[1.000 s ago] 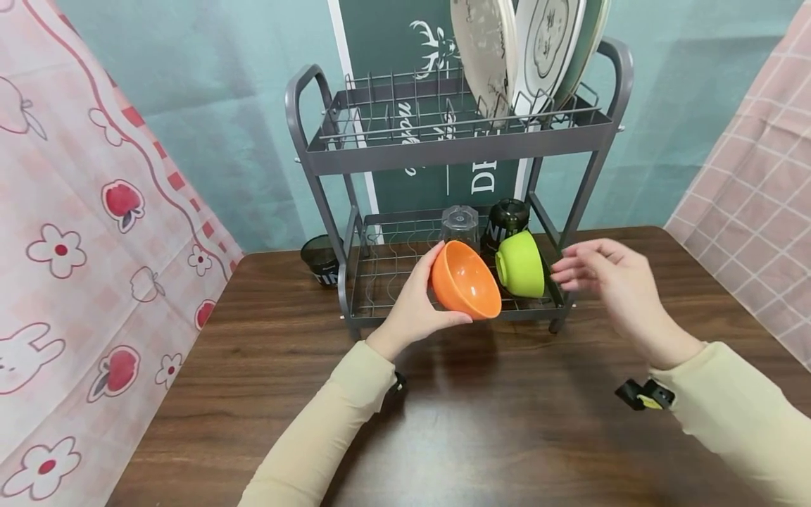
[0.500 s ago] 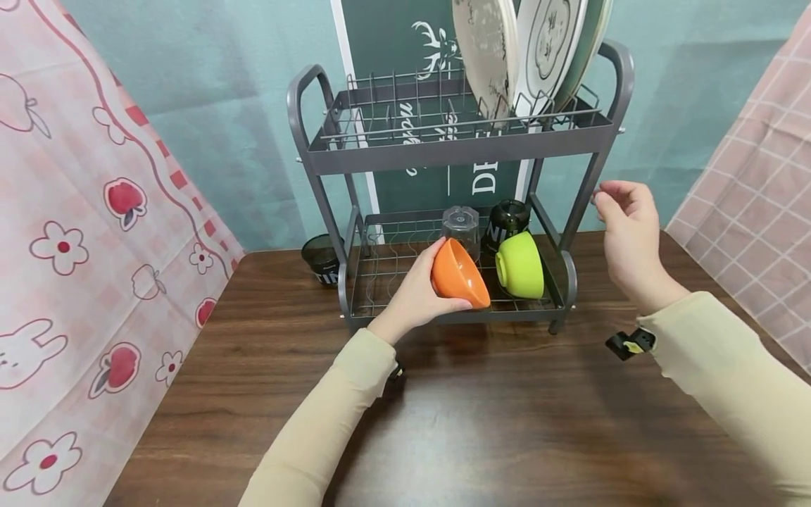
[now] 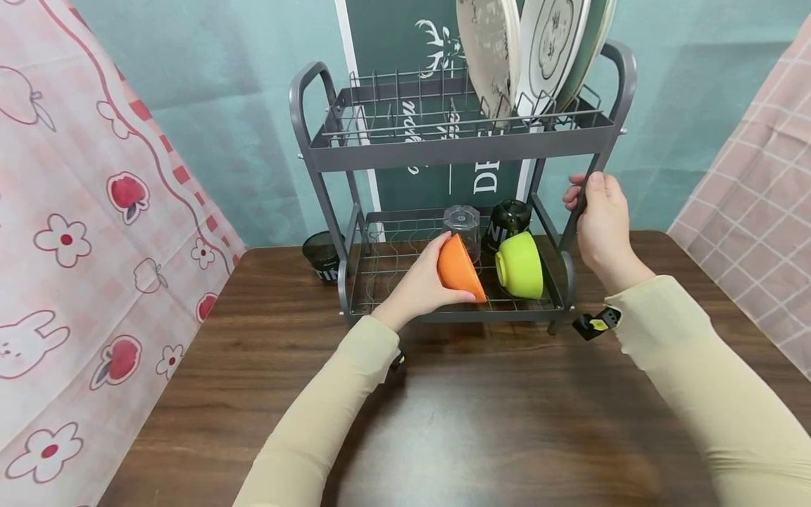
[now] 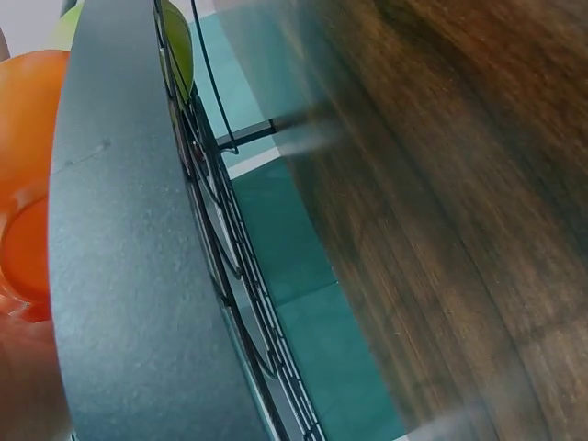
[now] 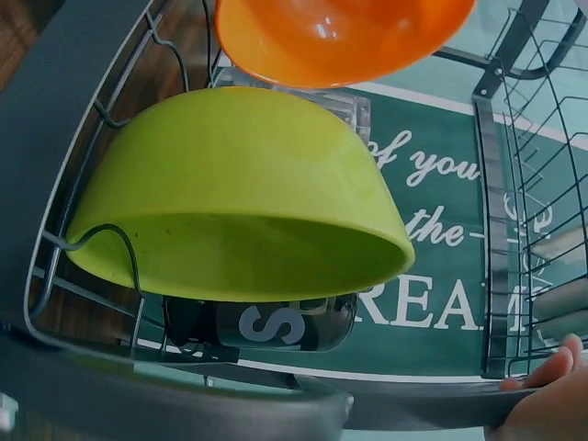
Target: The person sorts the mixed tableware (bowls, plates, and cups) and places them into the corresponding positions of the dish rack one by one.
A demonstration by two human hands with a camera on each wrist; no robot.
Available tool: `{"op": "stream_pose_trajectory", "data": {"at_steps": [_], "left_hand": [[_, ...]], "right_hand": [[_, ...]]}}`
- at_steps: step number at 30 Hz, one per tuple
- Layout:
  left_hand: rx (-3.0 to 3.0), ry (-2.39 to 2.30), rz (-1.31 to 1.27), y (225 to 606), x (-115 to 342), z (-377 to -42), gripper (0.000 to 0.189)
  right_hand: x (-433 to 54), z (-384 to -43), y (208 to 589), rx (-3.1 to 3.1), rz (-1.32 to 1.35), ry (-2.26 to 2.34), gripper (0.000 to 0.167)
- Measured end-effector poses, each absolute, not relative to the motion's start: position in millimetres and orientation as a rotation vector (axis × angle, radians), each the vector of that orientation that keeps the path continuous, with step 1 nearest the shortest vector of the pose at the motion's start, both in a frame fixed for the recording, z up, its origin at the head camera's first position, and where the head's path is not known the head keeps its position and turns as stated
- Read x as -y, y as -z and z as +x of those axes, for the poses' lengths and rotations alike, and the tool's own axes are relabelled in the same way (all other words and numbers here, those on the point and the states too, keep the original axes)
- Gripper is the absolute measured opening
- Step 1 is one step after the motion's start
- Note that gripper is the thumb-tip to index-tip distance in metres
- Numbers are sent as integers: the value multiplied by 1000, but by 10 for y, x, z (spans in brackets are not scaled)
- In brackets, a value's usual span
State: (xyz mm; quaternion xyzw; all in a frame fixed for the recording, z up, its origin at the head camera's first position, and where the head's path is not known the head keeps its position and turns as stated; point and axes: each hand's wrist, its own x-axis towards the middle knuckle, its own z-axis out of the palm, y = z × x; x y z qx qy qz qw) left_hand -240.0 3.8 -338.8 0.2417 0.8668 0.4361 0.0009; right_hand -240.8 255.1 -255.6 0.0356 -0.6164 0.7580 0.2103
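Observation:
An orange bowl (image 3: 457,271), tilted on its side with its mouth to the right, is held by my left hand (image 3: 418,289), thumb at the lower rim. It is at the front of the lower shelf of a grey dish rack (image 3: 456,150); whether it touches the wires I cannot tell. Beside it on that shelf a green bowl (image 3: 522,266) lies on its side; the right wrist view shows its open mouth. My right hand (image 3: 606,222) grips the rack's right front post (image 3: 586,184), fingers behind it. In the left wrist view the front rail (image 4: 138,239) hides part of the orange bowl (image 4: 28,129).
Behind the bowls stand an upturned clear glass (image 3: 461,220) and a black cup (image 3: 509,217). Several plates (image 3: 550,53) stand upright on the upper tier's right side. Another dark cup (image 3: 322,255) is left of the rack on the wooden table (image 3: 481,422).
My right hand has moved from beside the green bowl up and over to the right post and now grips it. My left hand has turned the orange bowl further onto its side, slightly upward in view.

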Motion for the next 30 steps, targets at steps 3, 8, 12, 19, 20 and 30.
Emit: {"op": "stream_pose_trajectory", "data": {"at_steps": [3,8,12,19,20,30], "left_hand": [[-2707,-1387,737,3389,-51,-2436,107],[-2657,-1417,691,3374,-63,-2497,103],[-2650,-1369,671,3364,-70,-2542,102],[-2674,-1276,710,3388,-98,-2585,100],[-2681,-1262,720,3396,-101,-2589,100],[-2699,-1237,744,3472,-144,-2636,100]], "right_hand": [[-2532,-2438,2579,1685,96,-2101,23],[-2520,-2473,2609,1667,76,-2079,24],[-2514,-2492,2623,1640,72,-2069,24],[-2507,-2499,2642,1613,77,-2044,25],[-2507,-2498,2645,1613,78,-2042,24],[-2501,-2501,2669,1638,74,-2015,24]]}}
